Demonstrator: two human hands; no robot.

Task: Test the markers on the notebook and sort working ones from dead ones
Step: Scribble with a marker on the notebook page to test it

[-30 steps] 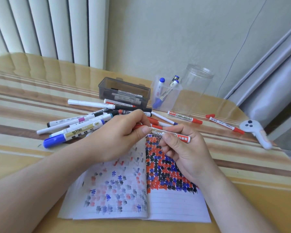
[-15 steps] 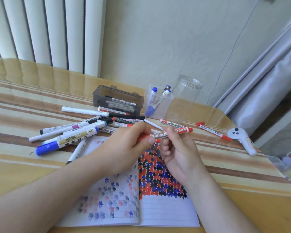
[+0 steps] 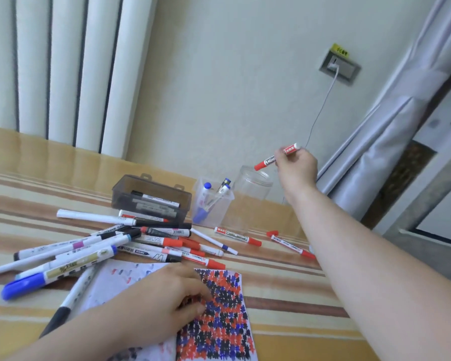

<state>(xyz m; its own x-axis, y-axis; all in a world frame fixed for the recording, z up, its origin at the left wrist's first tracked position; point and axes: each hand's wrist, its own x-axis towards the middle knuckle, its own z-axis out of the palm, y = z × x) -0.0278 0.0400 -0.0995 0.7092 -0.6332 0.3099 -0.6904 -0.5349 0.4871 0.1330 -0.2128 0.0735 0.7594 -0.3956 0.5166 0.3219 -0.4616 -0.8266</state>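
My right hand (image 3: pixel 296 165) is stretched far forward and grips a red-capped whiteboard marker (image 3: pixel 268 160), its red cap tilted down over the mouth of a clear round jar (image 3: pixel 250 201). My left hand (image 3: pixel 162 300) rests flat on the open notebook (image 3: pixel 221 321), whose right page is covered in red, blue and black marks. A pile of mixed markers (image 3: pixel 141 243) lies just beyond the notebook. A clear square cup (image 3: pixel 211 204) holds a few blue-capped markers, and a dark box (image 3: pixel 151 199) holds more.
Loose red markers (image 3: pixel 237 235) lie in front of the jar, one more with its cap off (image 3: pixel 292 246) to the right. A wall with a socket and cable (image 3: pixel 339 66) rises behind the table, and a curtain (image 3: pixel 391 121) hangs at the right.
My right hand lifted the red marker away from the notebook and carried it forward above the jar. My left hand let go of it and dropped onto the notebook.
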